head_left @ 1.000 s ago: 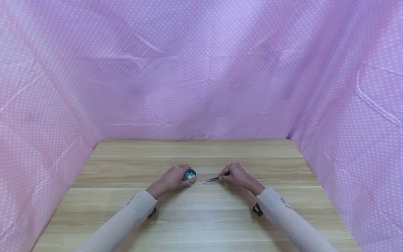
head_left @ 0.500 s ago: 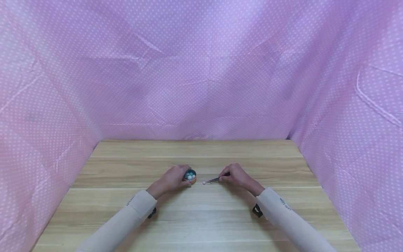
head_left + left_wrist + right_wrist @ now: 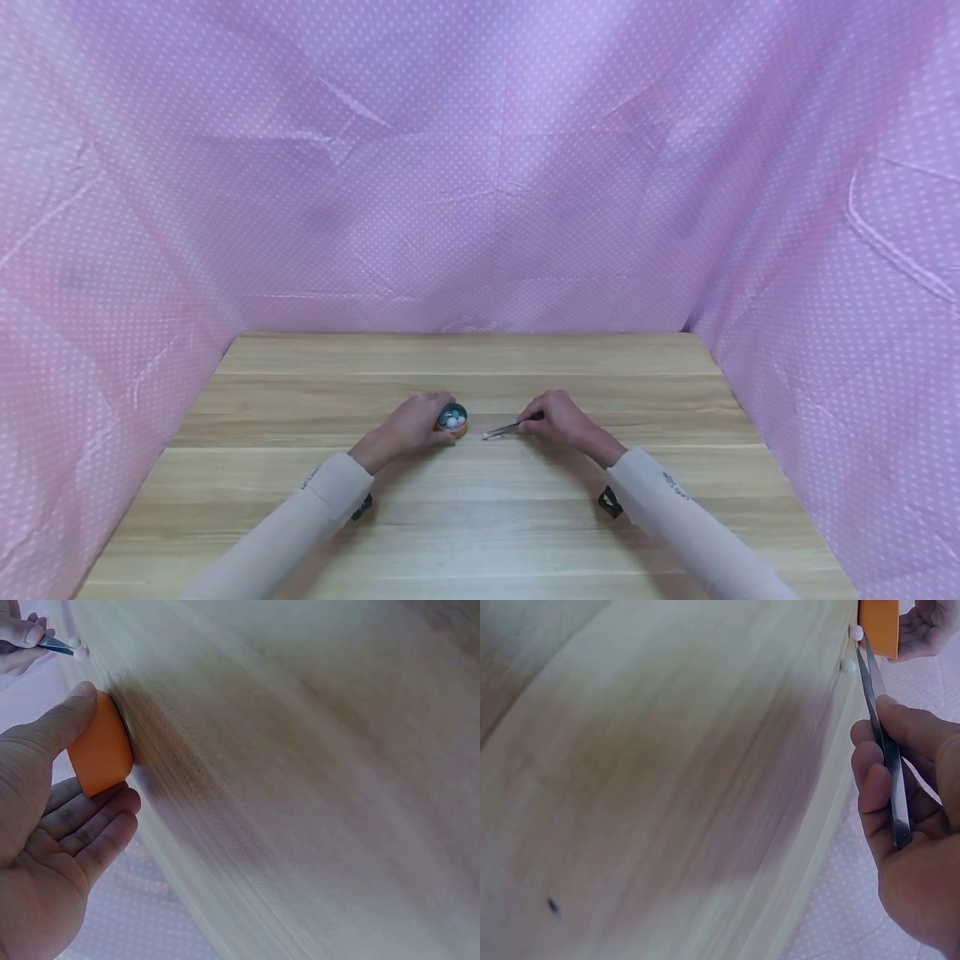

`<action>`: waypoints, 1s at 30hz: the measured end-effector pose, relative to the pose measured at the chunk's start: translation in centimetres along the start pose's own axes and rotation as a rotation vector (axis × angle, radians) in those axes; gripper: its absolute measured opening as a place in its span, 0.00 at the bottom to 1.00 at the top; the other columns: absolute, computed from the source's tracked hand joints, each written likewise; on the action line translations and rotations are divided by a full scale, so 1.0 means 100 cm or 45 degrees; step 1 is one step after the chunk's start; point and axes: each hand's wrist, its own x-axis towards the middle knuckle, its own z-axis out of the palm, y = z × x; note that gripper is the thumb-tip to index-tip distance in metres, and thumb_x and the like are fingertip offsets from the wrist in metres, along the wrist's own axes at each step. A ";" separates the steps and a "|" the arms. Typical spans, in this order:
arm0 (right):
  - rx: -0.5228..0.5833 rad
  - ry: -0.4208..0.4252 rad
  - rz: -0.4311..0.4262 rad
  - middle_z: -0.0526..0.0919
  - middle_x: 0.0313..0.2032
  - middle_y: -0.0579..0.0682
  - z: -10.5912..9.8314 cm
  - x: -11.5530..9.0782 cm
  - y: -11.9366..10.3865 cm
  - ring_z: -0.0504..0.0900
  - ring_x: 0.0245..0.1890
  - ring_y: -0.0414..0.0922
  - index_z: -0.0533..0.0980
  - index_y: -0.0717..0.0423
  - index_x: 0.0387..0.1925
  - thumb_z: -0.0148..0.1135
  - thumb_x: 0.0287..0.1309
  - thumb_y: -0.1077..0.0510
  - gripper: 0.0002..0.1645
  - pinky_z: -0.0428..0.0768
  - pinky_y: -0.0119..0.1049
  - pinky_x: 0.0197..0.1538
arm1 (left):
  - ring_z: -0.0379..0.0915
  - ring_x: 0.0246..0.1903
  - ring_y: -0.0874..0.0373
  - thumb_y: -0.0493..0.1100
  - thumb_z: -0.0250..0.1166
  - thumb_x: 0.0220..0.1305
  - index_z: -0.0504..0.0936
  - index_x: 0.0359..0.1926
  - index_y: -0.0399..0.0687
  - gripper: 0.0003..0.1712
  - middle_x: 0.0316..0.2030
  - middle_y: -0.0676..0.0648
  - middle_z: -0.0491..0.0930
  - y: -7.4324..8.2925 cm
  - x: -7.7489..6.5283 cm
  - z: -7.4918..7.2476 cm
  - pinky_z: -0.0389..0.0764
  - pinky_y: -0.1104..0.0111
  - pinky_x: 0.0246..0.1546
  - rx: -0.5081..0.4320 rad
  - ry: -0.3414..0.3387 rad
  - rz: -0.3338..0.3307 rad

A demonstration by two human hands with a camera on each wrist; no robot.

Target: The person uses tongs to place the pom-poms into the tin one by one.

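Observation:
My left hand (image 3: 412,423) holds a small round orange tub (image 3: 453,432), thumb on one side and fingers on the other. Several white and teal balls (image 3: 452,421) lie inside the tub, seen from above in the head view. In the right wrist view, my right hand (image 3: 911,772) grips metal tweezers (image 3: 891,761) between thumb and fingers. The tips are at a small pale ball (image 3: 856,633), just right of the tub in the head view. A second pale ball (image 3: 847,666) lies on the wood beside the tweezers.
Both hands work over a light wood-grain table (image 3: 480,517). Pink fabric with white dots (image 3: 480,208) hangs behind it and along both sides. A small dark mark (image 3: 553,906) shows on the tabletop in the right wrist view.
My right hand has shifted slightly left, and the tweezers' arms look closer together than a second ago. The left hand and the tub have stayed in place.

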 end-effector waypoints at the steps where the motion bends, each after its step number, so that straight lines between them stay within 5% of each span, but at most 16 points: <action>1: -0.008 0.001 -0.007 0.90 0.32 0.49 0.001 0.000 0.000 0.83 0.32 0.36 0.88 0.55 0.31 0.72 0.52 0.61 0.03 0.78 0.26 0.36 | 0.80 0.42 0.54 0.51 0.77 0.51 0.76 0.55 0.38 0.34 0.44 0.43 0.83 0.000 0.000 0.000 0.82 0.62 0.44 0.002 0.000 -0.002; 9: -0.038 0.016 -0.052 0.90 0.31 0.48 0.002 0.001 0.003 0.84 0.32 0.37 0.88 0.56 0.30 0.72 0.52 0.62 0.02 0.79 0.27 0.35 | 0.79 0.42 0.55 0.50 0.77 0.52 0.76 0.55 0.39 0.34 0.45 0.43 0.83 0.001 0.000 -0.001 0.82 0.62 0.44 -0.002 -0.010 -0.018; 30: 0.081 0.037 0.033 0.89 0.33 0.49 -0.004 0.003 -0.004 0.82 0.32 0.35 0.87 0.57 0.33 0.70 0.55 0.62 0.04 0.79 0.26 0.35 | 0.80 0.42 0.56 0.51 0.77 0.51 0.76 0.55 0.40 0.34 0.44 0.43 0.83 0.002 -0.001 -0.001 0.82 0.64 0.43 -0.007 -0.025 -0.044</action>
